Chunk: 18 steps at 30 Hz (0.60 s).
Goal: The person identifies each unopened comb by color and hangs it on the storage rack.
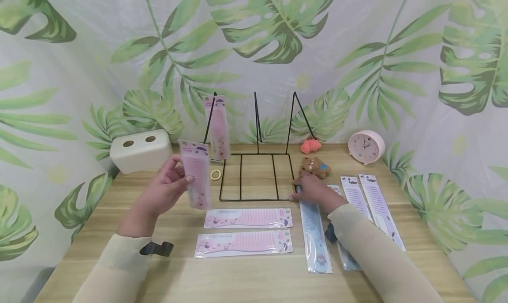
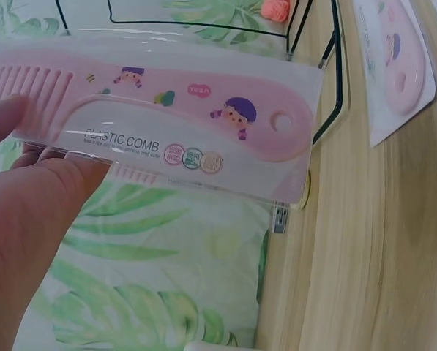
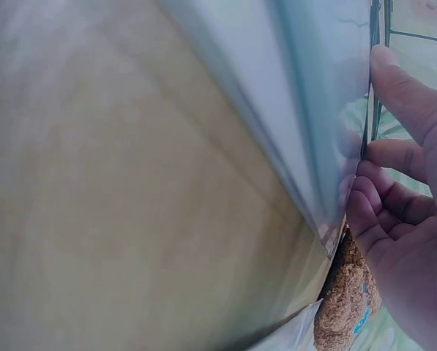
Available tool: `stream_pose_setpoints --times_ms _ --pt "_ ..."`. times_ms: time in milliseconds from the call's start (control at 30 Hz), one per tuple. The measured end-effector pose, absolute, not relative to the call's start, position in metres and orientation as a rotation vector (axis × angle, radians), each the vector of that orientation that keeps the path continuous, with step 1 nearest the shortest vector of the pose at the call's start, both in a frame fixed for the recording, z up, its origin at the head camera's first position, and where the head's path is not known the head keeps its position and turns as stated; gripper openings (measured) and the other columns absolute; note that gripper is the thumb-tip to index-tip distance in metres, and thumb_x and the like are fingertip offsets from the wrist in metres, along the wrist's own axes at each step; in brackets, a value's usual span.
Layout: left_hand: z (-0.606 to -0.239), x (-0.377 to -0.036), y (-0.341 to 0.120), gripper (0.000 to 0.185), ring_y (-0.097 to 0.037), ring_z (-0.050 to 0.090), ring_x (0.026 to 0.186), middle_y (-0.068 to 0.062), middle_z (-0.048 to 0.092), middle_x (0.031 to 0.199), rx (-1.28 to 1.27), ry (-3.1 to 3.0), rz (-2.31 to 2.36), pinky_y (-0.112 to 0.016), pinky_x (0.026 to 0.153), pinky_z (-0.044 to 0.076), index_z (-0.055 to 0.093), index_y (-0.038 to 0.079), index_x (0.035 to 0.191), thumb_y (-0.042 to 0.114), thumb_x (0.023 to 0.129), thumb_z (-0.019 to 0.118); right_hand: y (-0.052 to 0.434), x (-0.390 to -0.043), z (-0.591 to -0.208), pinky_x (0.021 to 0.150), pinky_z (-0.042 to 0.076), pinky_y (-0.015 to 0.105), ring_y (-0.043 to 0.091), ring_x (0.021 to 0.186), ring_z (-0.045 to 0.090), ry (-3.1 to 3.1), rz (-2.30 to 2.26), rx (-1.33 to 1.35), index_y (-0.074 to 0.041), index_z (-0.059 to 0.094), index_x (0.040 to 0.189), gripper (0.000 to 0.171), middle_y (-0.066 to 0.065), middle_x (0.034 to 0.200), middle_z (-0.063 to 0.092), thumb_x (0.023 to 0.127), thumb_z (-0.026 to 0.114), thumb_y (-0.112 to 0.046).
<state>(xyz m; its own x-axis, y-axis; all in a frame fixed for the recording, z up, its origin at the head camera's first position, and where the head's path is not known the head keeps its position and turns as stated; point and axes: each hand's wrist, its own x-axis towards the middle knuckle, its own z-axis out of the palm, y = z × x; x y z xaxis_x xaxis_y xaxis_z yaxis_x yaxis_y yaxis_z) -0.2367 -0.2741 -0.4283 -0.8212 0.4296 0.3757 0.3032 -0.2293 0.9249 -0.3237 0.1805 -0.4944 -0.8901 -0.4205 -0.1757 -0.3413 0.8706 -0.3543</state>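
My left hand (image 1: 180, 176) holds a pink packaged comb (image 1: 195, 174) upright above the wooden table (image 1: 254, 276), left of the black wire rack (image 1: 255, 175). In the left wrist view my thumb (image 2: 57, 190) presses on the package (image 2: 203, 117), which is printed "PLASTIC COMB". Another pink comb (image 1: 217, 126) stands in the rack's left slot. My right hand (image 1: 311, 190) grips the far end of a blue packaged comb (image 1: 315, 234) lying by the rack's front right corner. Its curled fingers (image 3: 383, 205) meet the package edge (image 3: 328, 110).
Two pink combs (image 1: 248, 218) (image 1: 244, 243) lie flat in front of the rack. Purple combs (image 1: 379, 208) lie at the right. A plush bear (image 1: 314, 166), pink pompom (image 1: 310, 146), pink clock (image 1: 366, 146), yellow ring (image 1: 215, 174) and white two-holed box (image 1: 140, 151) stand further back.
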Motion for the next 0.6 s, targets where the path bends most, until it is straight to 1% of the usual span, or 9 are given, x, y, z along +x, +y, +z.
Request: stream_pose_setpoints --times_ms 167,300,467,600 --pt "-0.431 -0.239 -0.266 0.049 -0.011 0.068 0.116 0.003 0.068 0.126 0.849 1.963 2.185 -0.028 0.100 0.060 0.048 0.026 0.132 -0.016 0.107 0.045 0.181 -0.324 -0.496 0.128 0.040 0.059 0.045 0.154 0.045 2.790 -0.481 -0.566 -0.002 0.063 0.151 0.070 0.026 0.166 0.047 0.099 0.081 -0.045" --pt "-0.431 -0.240 -0.263 0.046 -0.011 0.067 0.116 0.003 0.067 0.127 0.802 2.014 2.152 -0.026 0.101 0.059 0.047 0.026 0.131 -0.014 0.108 0.047 0.182 -0.325 -0.496 0.128 0.040 0.059 0.045 0.155 0.045 2.788 -0.480 -0.561 -0.003 0.063 0.151 0.070 0.026 0.167 0.047 0.098 0.081 -0.046" --pt "-0.431 -0.240 -0.261 0.045 -0.012 0.066 0.118 0.003 0.067 0.128 0.744 2.039 2.147 -0.026 0.102 0.059 0.047 0.027 0.130 -0.013 0.108 0.048 0.182 -0.325 -0.496 0.127 0.041 0.059 0.044 0.154 0.046 2.782 -0.481 -0.567 -0.003 0.063 0.151 0.071 0.025 0.165 0.049 0.098 0.081 -0.046" --pt "-0.431 -0.240 -0.261 0.044 -0.013 0.066 0.118 0.003 0.067 0.127 0.728 2.040 2.155 -0.026 0.102 0.059 0.047 0.025 0.130 -0.013 0.108 0.048 0.182 -0.325 -0.495 0.127 0.041 0.058 0.044 0.153 0.048 2.780 -0.487 -0.567 -0.002 0.063 0.151 0.070 0.025 0.163 0.051 0.098 0.082 -0.046"
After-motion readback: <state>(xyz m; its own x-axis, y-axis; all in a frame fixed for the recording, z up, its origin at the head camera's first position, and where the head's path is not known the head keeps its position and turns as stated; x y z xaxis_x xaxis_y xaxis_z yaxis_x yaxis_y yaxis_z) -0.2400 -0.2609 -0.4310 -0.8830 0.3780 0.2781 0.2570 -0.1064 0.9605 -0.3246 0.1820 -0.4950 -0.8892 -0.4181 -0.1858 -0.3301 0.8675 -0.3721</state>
